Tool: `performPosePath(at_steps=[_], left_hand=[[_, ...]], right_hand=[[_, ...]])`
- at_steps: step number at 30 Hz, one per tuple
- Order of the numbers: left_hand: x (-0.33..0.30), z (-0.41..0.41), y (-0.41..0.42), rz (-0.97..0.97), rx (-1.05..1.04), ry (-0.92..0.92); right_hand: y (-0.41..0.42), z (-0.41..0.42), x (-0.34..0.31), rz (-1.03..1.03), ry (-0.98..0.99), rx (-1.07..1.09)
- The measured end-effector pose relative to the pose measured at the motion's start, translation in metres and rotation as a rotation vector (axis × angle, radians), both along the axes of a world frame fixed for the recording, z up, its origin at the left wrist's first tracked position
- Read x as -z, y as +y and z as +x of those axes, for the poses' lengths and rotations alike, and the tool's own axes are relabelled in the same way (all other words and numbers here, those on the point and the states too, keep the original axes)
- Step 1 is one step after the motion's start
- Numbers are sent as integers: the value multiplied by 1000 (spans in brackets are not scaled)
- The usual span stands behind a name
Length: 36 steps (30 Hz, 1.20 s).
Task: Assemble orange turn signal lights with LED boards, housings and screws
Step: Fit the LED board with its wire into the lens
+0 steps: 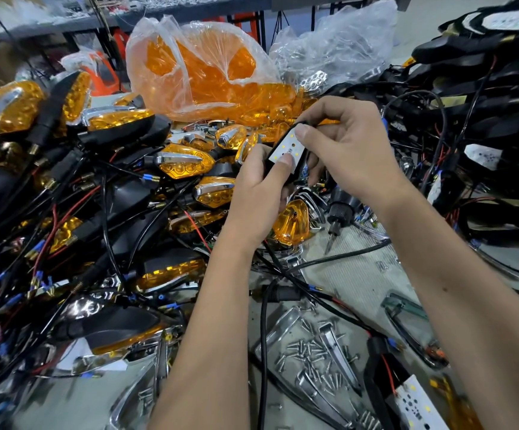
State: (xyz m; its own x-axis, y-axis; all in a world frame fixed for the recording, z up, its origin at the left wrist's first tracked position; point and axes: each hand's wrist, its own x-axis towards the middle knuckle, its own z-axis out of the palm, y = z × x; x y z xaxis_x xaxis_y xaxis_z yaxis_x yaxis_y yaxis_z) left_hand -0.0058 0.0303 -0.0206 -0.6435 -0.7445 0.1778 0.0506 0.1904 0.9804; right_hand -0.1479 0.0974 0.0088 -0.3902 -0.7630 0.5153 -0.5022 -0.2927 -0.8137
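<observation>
Both hands meet above the middle of the desk point(360, 274): the left hand point(258, 193) grips a black housing, thumb pressing the white LED board point(289, 147) into it, and the right hand point(345, 153) pinches the board's far end. Loose screws point(314, 352) lie near; finished orange turn signals point(118, 119) pile left, a bag of orange lenses point(202, 66) sits far, and black wired housings point(475, 97) crowd right

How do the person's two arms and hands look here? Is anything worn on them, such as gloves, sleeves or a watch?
Both forearms are bare up to the frame's lower edge: no sleeves show. The left hand and the right hand wear no gloves, and no rings, watch or wristband are visible. The fingernails are short and unpainted.
</observation>
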Motion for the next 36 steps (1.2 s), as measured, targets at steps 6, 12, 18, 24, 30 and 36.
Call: performPosePath(at_steps=[6, 12, 18, 24, 30, 36], left_hand=[[-1, 0, 0, -42, -22, 0], [-2, 2, 2, -48, -11, 19], [-1, 4, 2, -68, -13, 43], [0, 3, 1, -62, -13, 51], [-1, 5, 0, -109, -9, 26], [-8, 6, -2, -214, -31, 35]], right_hand=[[1, 0, -1, -22, 4, -6], [1, 0, -3, -49, 17, -27], [0, 1, -4, -55, 53, -17], [-2, 1, -4, -60, 91, 2], [-5, 0, -3, -15, 143, -8], [-7, 6, -3, 42, 212, -62]])
